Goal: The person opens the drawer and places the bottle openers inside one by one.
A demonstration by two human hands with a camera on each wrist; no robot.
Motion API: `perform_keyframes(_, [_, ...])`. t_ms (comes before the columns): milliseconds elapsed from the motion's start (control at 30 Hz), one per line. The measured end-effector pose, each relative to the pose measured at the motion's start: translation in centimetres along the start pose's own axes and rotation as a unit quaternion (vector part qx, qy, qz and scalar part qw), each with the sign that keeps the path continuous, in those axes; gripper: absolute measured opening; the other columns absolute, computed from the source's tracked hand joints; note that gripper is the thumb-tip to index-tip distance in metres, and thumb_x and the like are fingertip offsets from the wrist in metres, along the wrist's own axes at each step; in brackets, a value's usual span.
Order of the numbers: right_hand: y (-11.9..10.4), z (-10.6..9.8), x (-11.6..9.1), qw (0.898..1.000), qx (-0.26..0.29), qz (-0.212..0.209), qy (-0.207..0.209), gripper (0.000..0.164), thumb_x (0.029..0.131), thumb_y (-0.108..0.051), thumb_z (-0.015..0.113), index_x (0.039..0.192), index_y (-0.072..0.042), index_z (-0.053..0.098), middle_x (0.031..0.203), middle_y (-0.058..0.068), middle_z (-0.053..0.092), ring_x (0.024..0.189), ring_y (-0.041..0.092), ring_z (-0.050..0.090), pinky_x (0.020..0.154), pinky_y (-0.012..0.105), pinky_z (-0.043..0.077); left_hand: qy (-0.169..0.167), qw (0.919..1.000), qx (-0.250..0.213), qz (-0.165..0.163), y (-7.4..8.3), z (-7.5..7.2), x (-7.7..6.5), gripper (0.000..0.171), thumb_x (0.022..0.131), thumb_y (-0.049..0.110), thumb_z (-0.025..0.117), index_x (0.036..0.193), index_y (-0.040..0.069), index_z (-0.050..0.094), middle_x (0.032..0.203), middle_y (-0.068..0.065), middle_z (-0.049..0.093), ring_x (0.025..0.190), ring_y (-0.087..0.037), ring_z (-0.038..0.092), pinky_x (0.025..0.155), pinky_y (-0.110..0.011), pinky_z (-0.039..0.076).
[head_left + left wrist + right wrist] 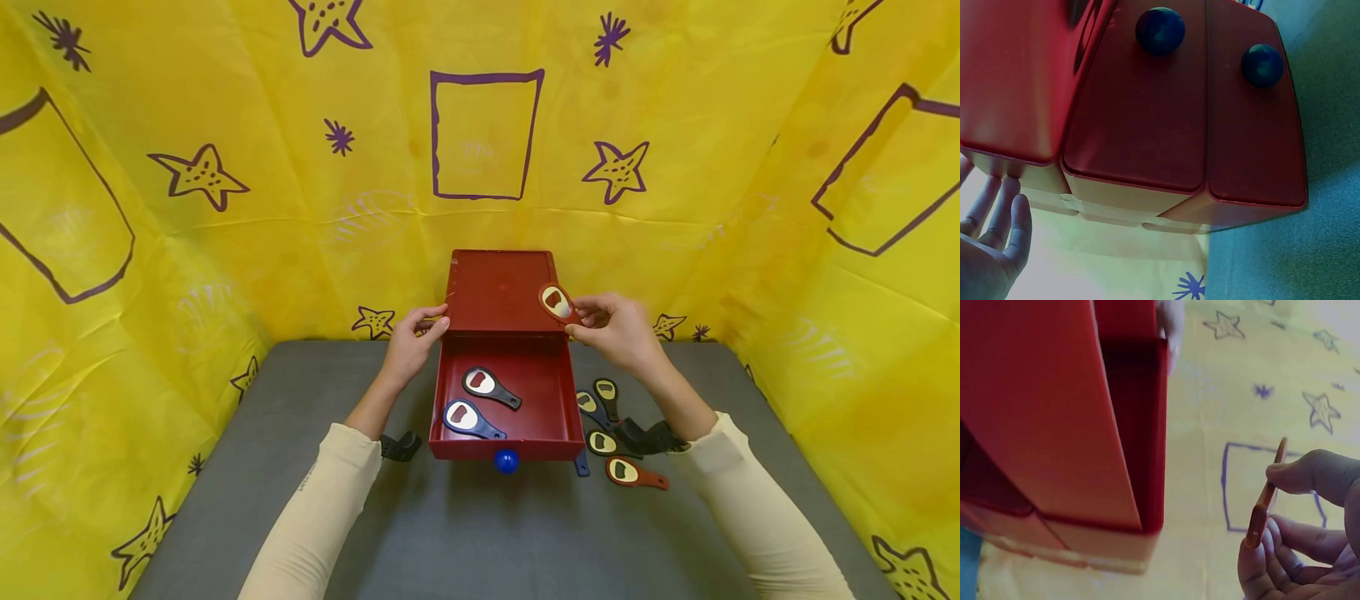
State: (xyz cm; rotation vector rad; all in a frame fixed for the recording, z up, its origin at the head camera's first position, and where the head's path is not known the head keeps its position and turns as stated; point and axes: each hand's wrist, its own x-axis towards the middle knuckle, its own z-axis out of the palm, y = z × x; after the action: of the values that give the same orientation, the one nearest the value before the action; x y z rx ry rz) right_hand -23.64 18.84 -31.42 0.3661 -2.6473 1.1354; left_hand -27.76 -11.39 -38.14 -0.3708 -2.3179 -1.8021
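My right hand (618, 333) pinches a red bottle opener (557, 302) between thumb and fingers, over the right edge of the red drawer cabinet (502, 292). The right wrist view shows this opener edge-on, beside the cabinet's open top. My left hand (411, 343) touches the cabinet's left side, its fingers (1009, 200) nearly straight in the left wrist view. The top drawer (543, 392) is pulled out, a blue knob (506, 462) on its front. Inside it lie a black bottle opener (491, 387) and a blue bottle opener (472, 418).
Right of the drawer, several more bottle openers lie on the grey table (487, 542), among them a red one (633, 473). Two closed lower drawers carry blue knobs (1160, 31). Yellow cloth walls (375, 108) with drawn stars surround the table.
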Motion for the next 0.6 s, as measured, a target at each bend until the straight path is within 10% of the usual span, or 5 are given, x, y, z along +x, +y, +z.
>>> perform_keyframes(233, [-1.3,1.7,-0.6,1.0,-0.023,0.0,-0.022,0.034,0.08,-0.008,0.077,0.11,0.007,0.069,0.097,0.02,0.066,0.083,0.028,0.064,0.076,0.037,0.056,0.003,1.0,0.0,0.005,-0.1,0.0,0.0,0.034,0.094,0.009,0.062,0.124,-0.008,0.061,0.122,-0.027,0.058,0.106,-0.042,0.06,0.075,-0.007,0.047])
perform_keyframes(600, [-2.6,3.6,-1.4,0.996,-0.028,-0.008,-0.081,0.035,0.08,-0.01,0.077,0.111,0.003,0.069,0.095,0.014,0.065,0.084,0.024,0.061,0.076,0.035,0.056,0.006,0.9999,0.007,0.008,-2.0,0.1,0.8,0.035,0.095,0.016,0.064,0.124,-0.002,0.063,0.123,-0.022,0.06,0.105,-0.037,0.061,0.075,-0.009,0.048])
